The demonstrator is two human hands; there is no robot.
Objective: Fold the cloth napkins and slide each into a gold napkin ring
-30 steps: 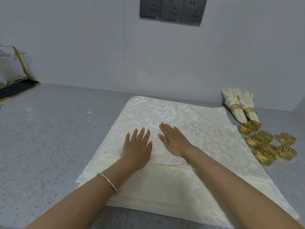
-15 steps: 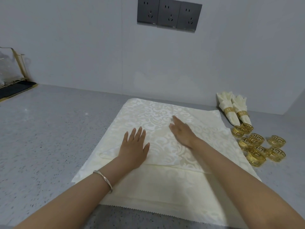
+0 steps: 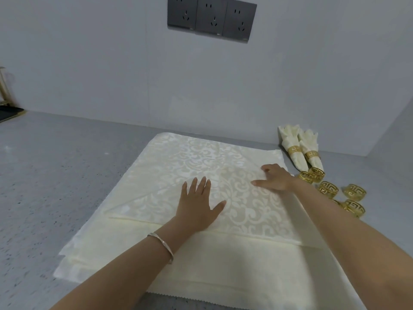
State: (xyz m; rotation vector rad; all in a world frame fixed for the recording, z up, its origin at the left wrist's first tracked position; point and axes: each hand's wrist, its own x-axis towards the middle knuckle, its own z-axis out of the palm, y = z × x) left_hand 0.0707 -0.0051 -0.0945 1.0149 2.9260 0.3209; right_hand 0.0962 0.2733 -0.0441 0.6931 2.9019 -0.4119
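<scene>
Left hand [image 3: 196,204] lies flat, fingers spread, on the folded napkin [image 3: 185,162] mid-counter [image 3: 55,164]. Right hand [image 3: 276,179] bends its fingers at the napkin's right edge, pinching or not, can't tell. Gold rings [image 3: 328,189] sit alongside.

Napkin stack [image 3: 178,157] on counter [image 3: 55,164]; to its right, perhaps six loose rings [image 3: 355,192].

A plain pale grey wall [image 3: 89,63] rises behind a grey speckled counter [image 3: 55,175], evenly lit. Three dark sockets [image 3: 211,19] sit side by side high on the wall. At the far left edge stands what may be a gold-framed rack [image 3: 4,92] on a dark base [image 3: 9,113].
</scene>
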